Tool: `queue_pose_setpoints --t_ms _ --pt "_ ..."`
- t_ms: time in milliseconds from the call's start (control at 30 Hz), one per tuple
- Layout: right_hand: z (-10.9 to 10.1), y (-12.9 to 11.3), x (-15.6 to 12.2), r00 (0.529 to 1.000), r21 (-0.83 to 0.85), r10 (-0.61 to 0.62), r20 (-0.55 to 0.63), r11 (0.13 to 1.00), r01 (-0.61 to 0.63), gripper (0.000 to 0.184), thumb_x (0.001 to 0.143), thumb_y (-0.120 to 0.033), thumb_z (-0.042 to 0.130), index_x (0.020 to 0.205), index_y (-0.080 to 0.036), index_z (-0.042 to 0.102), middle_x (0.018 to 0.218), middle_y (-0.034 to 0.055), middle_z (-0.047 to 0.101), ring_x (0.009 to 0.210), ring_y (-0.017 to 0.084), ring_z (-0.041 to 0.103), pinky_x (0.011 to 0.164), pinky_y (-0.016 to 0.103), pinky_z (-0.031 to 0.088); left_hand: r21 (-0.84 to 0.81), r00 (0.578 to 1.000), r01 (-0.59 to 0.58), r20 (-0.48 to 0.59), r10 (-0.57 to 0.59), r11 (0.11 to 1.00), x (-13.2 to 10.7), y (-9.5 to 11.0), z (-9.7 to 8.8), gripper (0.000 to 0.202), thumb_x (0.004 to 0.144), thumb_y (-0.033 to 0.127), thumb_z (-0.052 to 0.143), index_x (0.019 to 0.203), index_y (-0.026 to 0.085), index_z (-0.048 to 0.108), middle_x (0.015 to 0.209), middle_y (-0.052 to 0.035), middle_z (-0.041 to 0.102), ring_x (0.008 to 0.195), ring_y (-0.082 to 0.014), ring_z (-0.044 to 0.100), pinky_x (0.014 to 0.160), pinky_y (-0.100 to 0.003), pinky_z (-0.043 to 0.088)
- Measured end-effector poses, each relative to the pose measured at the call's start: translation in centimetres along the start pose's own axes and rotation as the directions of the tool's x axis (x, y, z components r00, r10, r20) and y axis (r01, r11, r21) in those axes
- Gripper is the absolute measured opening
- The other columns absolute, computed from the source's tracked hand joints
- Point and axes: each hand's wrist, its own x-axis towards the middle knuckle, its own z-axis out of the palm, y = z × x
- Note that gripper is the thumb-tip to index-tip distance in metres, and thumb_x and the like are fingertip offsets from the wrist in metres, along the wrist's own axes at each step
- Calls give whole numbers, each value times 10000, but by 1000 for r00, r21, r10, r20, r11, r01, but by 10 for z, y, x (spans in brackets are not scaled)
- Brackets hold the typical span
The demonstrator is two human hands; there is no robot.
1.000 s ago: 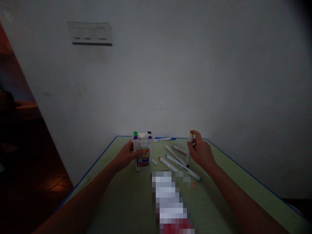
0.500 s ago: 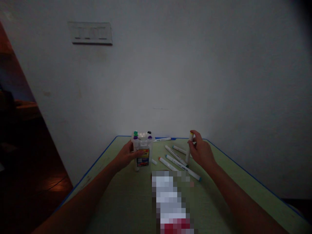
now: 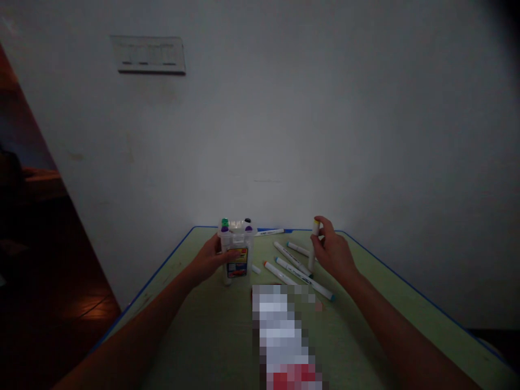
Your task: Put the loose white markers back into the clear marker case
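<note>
My left hand is wrapped round the side of a clear plastic marker box, its thumb across the printed label. Green, purple and black marker ends show at the box's top corners. To the right, my right hand pinches a white marker with a yellow end, held upright above the table. Below and left of that hand lie several loose white markers, among them an orange-ended marker and a blue-ended marker. Another marker lies by the far edge, right of the box.
The pale green table has a blue edge and stands against a grey wall. A pixelated pale and red patch covers the table's near middle. A switch panel is on the wall; a dark room opens at the left.
The yellow-ended marker in my right hand has shifted very slightly left and stays upright. My left hand keeps its grip on the box. The whole view has drifted a little.
</note>
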Motion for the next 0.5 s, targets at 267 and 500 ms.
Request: queue_pose_setpoints --t_ms 267,500 --pt "2 2 0 1000 11 17 9 1000 -17 505 814 -235 386 1310 -142 375 841 96 671 574 182 580 585 292 400 -19 1000 8 -18 -8 1000 -1 -1 0 548 611 365 755 1055 126 539 1030 -113 673 925 -257 641 819 -405 494" --pt "2 2 1 1000 -17 22 17 1000 -21 474 817 -238 394 1280 -136 395 817 96 667 606 203 597 598 303 407 -14 1000 -10 -3 10 1000 0 0 0 531 618 353 753 1053 130 545 1036 -109 670 931 -249 636 835 -396 485"
